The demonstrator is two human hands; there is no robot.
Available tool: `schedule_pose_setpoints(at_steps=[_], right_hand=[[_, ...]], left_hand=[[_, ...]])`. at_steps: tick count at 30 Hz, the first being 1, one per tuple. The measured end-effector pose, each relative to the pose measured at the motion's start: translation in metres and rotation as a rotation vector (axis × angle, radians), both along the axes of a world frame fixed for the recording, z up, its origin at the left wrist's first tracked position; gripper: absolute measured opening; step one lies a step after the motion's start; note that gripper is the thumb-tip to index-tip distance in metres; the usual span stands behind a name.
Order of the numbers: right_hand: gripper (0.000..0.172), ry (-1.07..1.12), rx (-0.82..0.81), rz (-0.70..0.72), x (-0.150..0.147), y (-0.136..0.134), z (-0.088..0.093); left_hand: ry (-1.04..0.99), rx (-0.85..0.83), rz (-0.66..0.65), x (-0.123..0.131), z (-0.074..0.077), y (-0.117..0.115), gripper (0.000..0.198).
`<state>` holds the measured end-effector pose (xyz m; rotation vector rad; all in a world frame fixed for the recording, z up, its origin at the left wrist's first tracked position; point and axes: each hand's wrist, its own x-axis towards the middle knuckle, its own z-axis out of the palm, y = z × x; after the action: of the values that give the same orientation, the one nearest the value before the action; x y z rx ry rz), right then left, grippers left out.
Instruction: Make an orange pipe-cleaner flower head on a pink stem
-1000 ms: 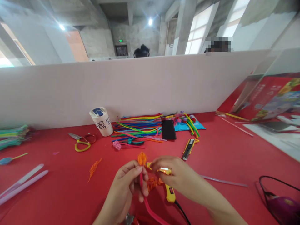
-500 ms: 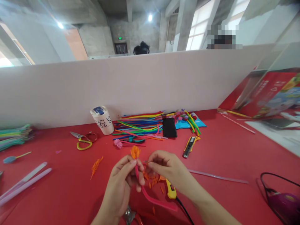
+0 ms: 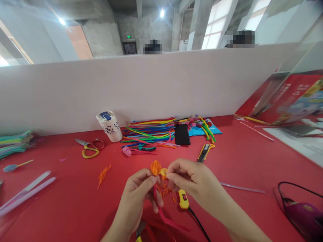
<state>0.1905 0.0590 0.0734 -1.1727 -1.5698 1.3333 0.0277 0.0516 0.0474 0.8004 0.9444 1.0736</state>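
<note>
Okay, fluffy orange tuft, bendy pink stem, left hand pinching it, right hand just beside, grip unclear.

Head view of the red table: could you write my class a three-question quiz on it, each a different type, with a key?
1. True or false: the left hand holds a pink-red stem topped by an orange tuft.
2. Which is nearest the black phone? A) white cup B) purple device C) blue packet
3. Fill in: one handle loop of the scissors is yellow, the other is ___.

Key: 1. True; 2. C; 3. red
</note>
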Motion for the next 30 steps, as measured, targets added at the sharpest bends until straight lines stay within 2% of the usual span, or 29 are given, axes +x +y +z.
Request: schedule_pose_setpoints(at_steps=[6,11,16,20,24,30], right_hand=[[0.014,-0.251,0.080,-0.003,0.003,-0.005,0.003],[0.012,-0.450,0.167,0.002,0.004,-0.004,0.004],[0.010,-0.489,0.351,-0.042,0.001,-0.002,0.002],[0.007,-0.481,0.459,-0.051,-0.001,-0.003,-0.001],[0.006,-0.437,0.627,-0.137,-0.002,-0.006,-0.004],[0.011,-0.462,0.862,-0.104,-0.006,-0.010,-0.010]], left_hand=[[0.028,-0.076,-0.082,0.002,-0.003,-0.001,0.018],[0.083,-0.069,-0.110,0.003,-0.007,0.000,0.016],[0.068,-0.072,-0.130,0.003,-0.006,-0.001,0.015],[-0.028,-0.110,-0.135,0.003,-0.003,-0.002,0.015],[-0.126,-0.131,-0.126,0.002,-0.003,-0.002,0.013],[-0.182,-0.103,-0.113,0.000,-0.002,-0.005,0.013]])
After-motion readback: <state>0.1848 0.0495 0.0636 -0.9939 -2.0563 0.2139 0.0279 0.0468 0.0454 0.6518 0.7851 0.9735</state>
